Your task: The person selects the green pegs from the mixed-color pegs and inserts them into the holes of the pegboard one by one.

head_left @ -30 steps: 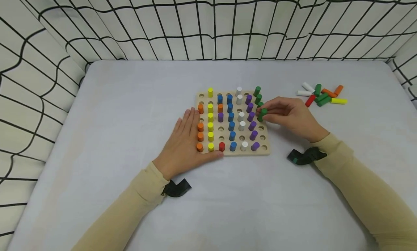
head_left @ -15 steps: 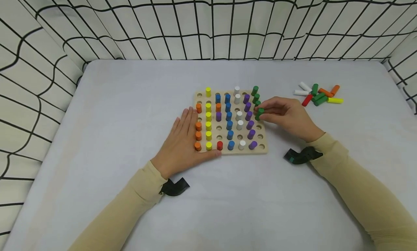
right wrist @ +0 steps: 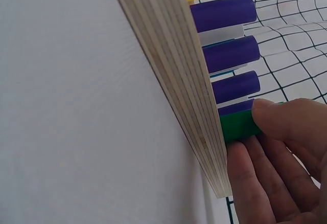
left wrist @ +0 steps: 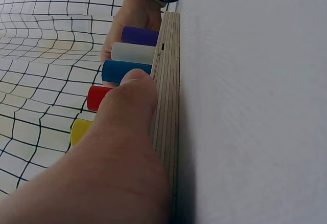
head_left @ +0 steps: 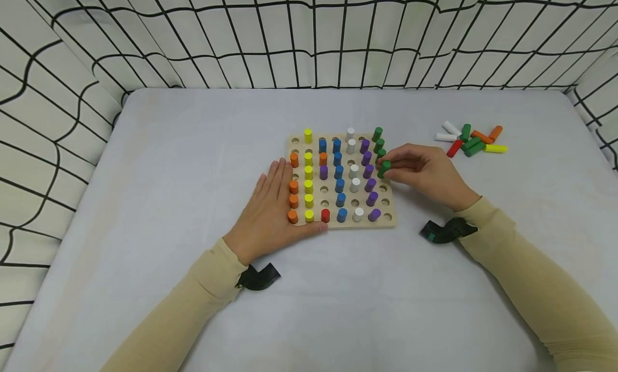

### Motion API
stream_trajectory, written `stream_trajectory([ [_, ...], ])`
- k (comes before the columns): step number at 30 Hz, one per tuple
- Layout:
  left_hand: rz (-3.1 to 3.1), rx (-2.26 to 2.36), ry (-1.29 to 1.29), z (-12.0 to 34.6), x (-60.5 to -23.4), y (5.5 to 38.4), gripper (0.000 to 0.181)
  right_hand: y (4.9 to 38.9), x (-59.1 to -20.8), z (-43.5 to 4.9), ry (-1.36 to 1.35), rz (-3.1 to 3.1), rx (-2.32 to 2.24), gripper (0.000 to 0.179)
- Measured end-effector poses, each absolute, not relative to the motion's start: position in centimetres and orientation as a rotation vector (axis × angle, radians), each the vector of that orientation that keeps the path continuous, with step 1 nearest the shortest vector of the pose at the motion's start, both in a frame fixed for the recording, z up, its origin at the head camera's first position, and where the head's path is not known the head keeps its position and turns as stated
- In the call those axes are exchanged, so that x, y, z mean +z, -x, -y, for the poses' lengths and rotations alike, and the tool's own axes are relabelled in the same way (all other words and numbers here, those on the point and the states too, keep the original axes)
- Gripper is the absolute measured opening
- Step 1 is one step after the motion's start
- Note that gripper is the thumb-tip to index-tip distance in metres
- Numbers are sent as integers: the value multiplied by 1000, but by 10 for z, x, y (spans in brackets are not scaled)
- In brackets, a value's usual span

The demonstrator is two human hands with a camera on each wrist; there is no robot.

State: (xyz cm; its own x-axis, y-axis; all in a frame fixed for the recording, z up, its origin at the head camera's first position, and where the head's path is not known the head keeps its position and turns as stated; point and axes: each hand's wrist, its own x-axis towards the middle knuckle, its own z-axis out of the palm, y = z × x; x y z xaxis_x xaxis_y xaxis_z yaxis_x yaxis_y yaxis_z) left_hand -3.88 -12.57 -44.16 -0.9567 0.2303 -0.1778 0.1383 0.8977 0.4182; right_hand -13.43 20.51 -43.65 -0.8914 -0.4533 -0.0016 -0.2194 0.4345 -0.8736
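Note:
A wooden pegboard point(head_left: 364, 225) lies on the white table, with columns of orange, yellow, blue, white, purple and green pegs upright in its holes. My left hand point(head_left: 267, 216) rests against the board's left side, fingers straight, its thumb along the front edge beside a red peg point(head_left: 325, 215). At the right edge my right hand point(head_left: 427, 170) pinches a green peg point(right wrist: 239, 126) between thumb and fingers, the nearest of the green column. In the right wrist view that peg's lower end meets the board's top face. Purple pegs point(right wrist: 232, 52) stand beside it.
Loose pegs lie in a pile at the back right: a red peg point(head_left: 455, 148), a yellow peg point(head_left: 495, 148), and white, green and orange ones. White walls with a black grid point(head_left: 314, 52) enclose the table point(head_left: 193, 141) at the back and sides.
The view has shifted slightly, moving everything a little left in the picture. Both hands keep their places on the board, and the green peg stays in my right hand's pinch.

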Motion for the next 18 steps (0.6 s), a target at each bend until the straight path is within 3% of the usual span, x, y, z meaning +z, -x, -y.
stream_trajectory([
  [18, -2856, 602, -308, 126, -443, 39, 131, 127, -419, -222, 575, -2500, -1513, 28],
])
